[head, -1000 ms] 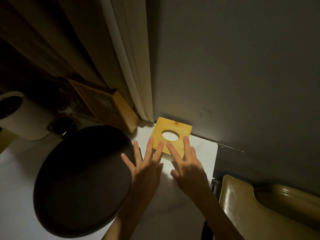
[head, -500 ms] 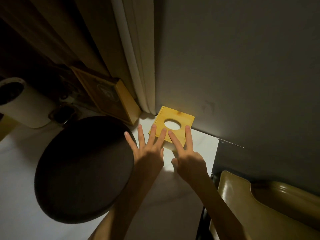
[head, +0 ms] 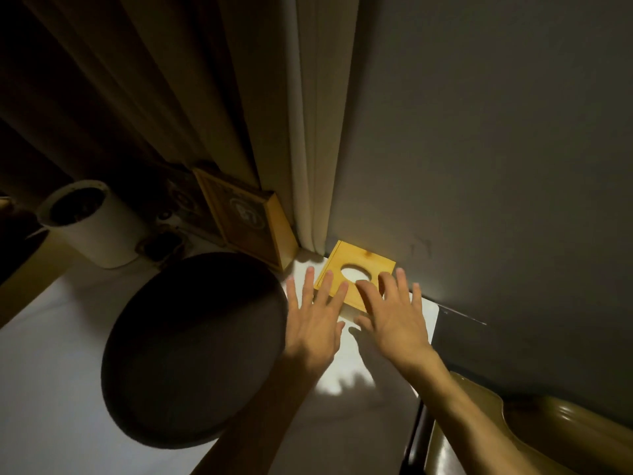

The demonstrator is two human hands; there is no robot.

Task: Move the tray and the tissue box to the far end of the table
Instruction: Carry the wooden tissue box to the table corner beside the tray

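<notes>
The yellow wooden tissue box (head: 368,260), with an oval hole in its lid, sits in the table's far right corner against the grey wall. My left hand (head: 313,315) lies flat with fingers spread, its fingertips on the box's near left edge. My right hand (head: 390,310) rests with spread fingers over the box's near right part, beside the hole. Neither hand grips anything. The dark round tray (head: 191,347) lies on the white table (head: 51,389) to the left of my left forearm.
A framed yellow box (head: 246,217) leans against the curtain (head: 308,132) behind the tray. A white cylindrical container (head: 89,224) stands at the far left, small dark items beside it. An olive chair (head: 513,437) stands beyond the table's right edge.
The tissue box has slid farther toward the wall corner under my fingers. My right hand's fingers have spread wider over the lid.
</notes>
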